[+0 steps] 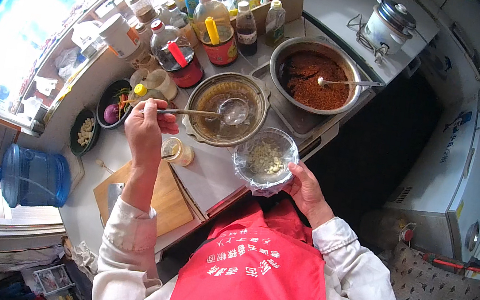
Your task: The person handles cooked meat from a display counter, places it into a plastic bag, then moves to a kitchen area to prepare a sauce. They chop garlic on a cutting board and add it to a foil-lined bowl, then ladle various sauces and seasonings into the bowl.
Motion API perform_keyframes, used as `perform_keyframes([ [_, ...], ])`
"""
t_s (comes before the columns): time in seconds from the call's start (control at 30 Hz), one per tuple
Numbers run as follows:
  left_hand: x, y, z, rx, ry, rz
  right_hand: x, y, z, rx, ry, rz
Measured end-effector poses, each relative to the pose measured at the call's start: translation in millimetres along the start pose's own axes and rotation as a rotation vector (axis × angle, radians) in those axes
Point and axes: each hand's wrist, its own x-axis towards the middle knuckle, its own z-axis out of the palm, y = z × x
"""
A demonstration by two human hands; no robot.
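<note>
My left hand (pixel 148 129) is closed around the handle of a metal ladle (pixel 232 111). The ladle's round bowl is over a wide pot (pixel 205 84) of brownish liquid; whether it touches the liquid I cannot tell. My right hand (pixel 308 193) grips the rim and side of a bowl lined with clear plastic film (pixel 243 176). Pale chopped pieces (pixel 269 156), like minced garlic, lie inside this bowl, which is held beside the pot's near right edge. A small glass jar (pixel 180 152) with a utensil in it stands near my left wrist.
A large metal basin (pixel 275 71) of red-brown chili sauce, with a spoon (pixel 348 82) in it, stands at the right rear. Oil bottles (pixel 216 30) line the back. A wooden cutting board (pixel 170 198) and cleaver (pixel 114 194) lie at left, below bowls of garlic (pixel 84 131) and vegetables (pixel 115 105).
</note>
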Motion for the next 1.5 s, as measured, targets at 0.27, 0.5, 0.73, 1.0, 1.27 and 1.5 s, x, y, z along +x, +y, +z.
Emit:
perform_keyframes([
  [0.27,-42,31,16,-0.059,-0.177,-0.064,3,1,-4,-0.009,0.003,-0.005],
  [0.5,-74,28,10,-0.056,-0.339,-0.018,-1,-3,3,-0.01,-0.007,0.012],
  [0.73,-79,23,0,0.233,-0.365,0.399,1,0,1,0.022,-0.022,0.006],
  [1.0,-50,-17,4,0.679,-0.249,0.679,3,2,-1,0.026,-0.028,0.022],
  [1.27,-11,-18,2,0.066,-0.001,0.019,2,5,0,-0.005,-0.025,-0.013],
  [1.5,-23,11,0,-0.067,-0.087,-0.039,1,5,1,0.013,-0.015,0.005],
])
